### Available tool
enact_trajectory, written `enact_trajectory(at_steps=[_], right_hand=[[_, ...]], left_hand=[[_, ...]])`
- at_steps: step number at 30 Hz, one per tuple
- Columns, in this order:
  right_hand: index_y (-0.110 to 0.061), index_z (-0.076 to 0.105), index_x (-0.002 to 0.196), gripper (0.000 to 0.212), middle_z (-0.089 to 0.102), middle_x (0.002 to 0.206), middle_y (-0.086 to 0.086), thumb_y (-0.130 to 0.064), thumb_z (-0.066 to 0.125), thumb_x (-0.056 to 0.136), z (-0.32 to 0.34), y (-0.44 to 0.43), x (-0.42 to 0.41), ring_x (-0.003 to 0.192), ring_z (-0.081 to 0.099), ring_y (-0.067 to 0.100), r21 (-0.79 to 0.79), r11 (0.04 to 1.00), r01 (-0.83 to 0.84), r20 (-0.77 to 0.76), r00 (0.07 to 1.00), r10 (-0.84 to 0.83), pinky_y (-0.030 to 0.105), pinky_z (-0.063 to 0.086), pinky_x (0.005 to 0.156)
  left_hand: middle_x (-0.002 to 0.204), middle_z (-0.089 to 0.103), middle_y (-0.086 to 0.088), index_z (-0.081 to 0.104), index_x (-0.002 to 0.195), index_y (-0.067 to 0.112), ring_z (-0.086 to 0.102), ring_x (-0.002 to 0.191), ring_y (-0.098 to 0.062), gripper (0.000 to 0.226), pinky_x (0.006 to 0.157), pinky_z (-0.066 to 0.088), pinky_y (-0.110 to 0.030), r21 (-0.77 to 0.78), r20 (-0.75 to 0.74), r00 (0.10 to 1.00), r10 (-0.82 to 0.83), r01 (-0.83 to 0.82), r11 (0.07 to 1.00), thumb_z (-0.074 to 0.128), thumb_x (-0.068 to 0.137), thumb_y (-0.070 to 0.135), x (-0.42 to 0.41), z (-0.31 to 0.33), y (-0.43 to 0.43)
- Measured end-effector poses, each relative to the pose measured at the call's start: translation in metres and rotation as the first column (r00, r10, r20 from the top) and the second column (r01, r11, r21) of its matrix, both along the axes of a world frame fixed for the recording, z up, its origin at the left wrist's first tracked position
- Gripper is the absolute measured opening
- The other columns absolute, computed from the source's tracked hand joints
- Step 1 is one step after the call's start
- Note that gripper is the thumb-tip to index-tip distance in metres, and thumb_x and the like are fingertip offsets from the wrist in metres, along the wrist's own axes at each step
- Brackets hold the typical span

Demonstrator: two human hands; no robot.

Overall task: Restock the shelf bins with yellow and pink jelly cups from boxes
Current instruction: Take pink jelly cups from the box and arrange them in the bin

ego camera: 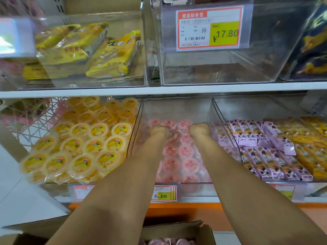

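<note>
Fingers of left hand [159, 132] and right hand [200, 129] hidden, grip unclear, probably settling far pink jelly cups [185, 151]; next, refill from near cardboard box [177, 227].

The shelf bins [177, 110] are clear, glossy hard plastic, the yellow jelly cups [79, 145] and pink jelly cups [185, 151] are shiny translucent plastic under smooth printed film lids, the box [206, 234] is matt brown cardboard with a rough torn edge, and the shelf [159, 91] looks like smooth white-painted metal.
</note>
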State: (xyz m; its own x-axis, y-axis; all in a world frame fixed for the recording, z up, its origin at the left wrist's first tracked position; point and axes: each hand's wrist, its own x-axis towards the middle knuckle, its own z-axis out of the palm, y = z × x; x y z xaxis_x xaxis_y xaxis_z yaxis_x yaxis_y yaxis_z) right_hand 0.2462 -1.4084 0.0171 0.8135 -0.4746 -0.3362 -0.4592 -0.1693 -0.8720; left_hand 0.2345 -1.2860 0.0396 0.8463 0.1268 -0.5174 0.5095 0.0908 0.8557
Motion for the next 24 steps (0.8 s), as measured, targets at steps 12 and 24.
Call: enact_trajectory(at_steps=[12, 24], right_hand=[[-0.009, 0.056, 0.065, 0.022, 0.056, 0.053, 0.004, -0.012, 0.063, 0.086, 0.083, 0.002, -0.126, 0.047, 0.053, 0.015, -0.380, 0.790, -0.480, 0.032, 0.847, 0.530, 0.022, 0.039, 0.046], [-0.005, 0.057, 0.081, 0.020, 0.053, 0.072, 0.007, -0.013, 0.047, 0.096, -0.077, 0.061, -0.249, 0.060, 0.051, 0.018, -0.048, 0.143, -0.989, -0.699, 0.136, 0.702, 0.023, 0.041, 0.050]], left_hand=[[0.047, 0.062, -0.005, 0.052, 0.078, 0.007, 0.054, 0.034, -0.015, 0.016, 0.035, 0.039, -0.017, 0.279, 0.326, 0.888, -0.324, 0.237, 0.931, 0.057, 0.091, 0.014, -0.124, 0.042, 0.038], [0.123, 0.061, -0.017, 0.057, 0.119, 0.004, 0.063, 0.101, -0.022, 0.033, 0.081, 0.053, -0.026, 0.245, -0.461, 0.608, -0.646, 0.787, 0.566, 0.053, 0.096, 0.027, -0.231, -0.115, 0.119]])
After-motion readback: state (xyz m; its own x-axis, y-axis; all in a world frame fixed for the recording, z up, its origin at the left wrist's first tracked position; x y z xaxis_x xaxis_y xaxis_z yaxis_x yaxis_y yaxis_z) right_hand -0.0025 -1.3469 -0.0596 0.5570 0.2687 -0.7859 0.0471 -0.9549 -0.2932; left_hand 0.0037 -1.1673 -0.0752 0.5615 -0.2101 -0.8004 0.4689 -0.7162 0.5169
